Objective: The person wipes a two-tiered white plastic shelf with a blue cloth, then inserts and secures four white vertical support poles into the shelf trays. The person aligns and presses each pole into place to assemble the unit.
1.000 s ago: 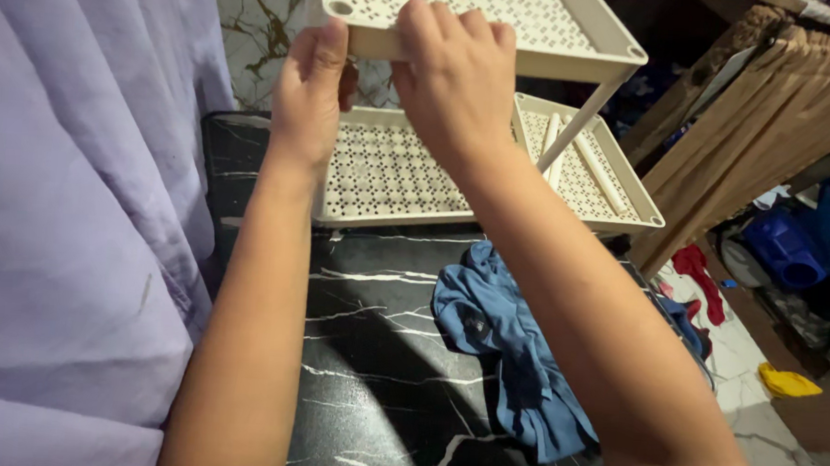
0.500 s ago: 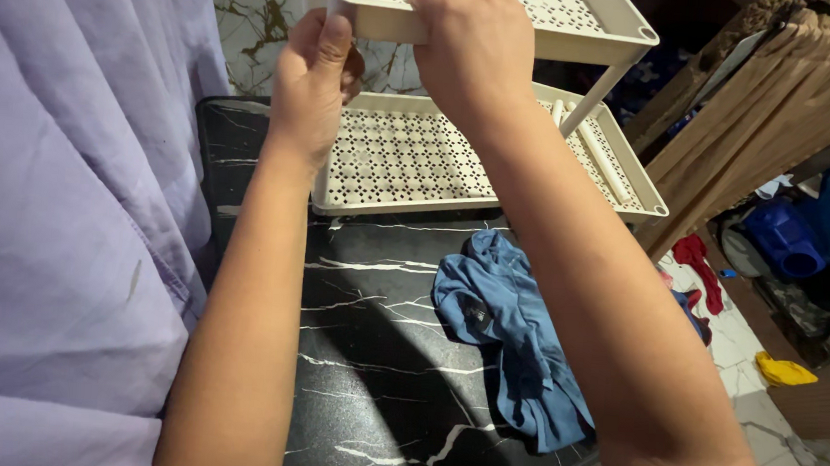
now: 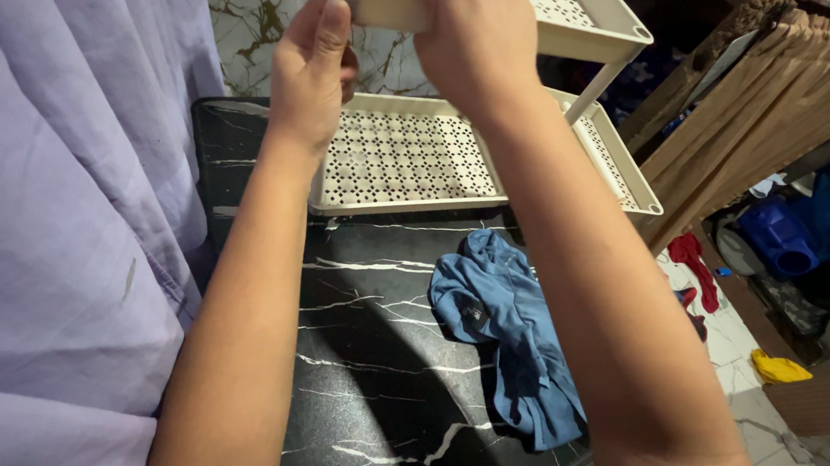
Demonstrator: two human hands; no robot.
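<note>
Black marble-patterned counter (image 3: 369, 355) with white veins, against a marble-look wall; lilac curtain (image 3: 62, 192) hanging along the near left edge. Item, near: blue cloth (image 3: 504, 344), crumpled, lying loose on the counter toward its right edge, touched by neither hand. Item, middle: cream plastic rack, two tiers with perforated trays. Lower tray (image 3: 400, 160) rests flat on the counter just beyond the cloth; a slanted post (image 3: 597, 86) at the right corner joins it to the upper tray (image 3: 581, 22), which sits level above it. Left hand (image 3: 312, 68), fingers curled together, thumb up, is at the near left corner of the upper tray; whether it clamps a post or only the rim cannot be told. Right hand (image 3: 475, 40) is closed over the upper tray's near rim, knuckles forward. Status, as judged: rack largely put together, near-left corner apparently yet to be settled. Far right: brown curtain (image 3: 778, 111), blue containers (image 3: 789, 237), red and yellow scraps on a tiled floor.
</note>
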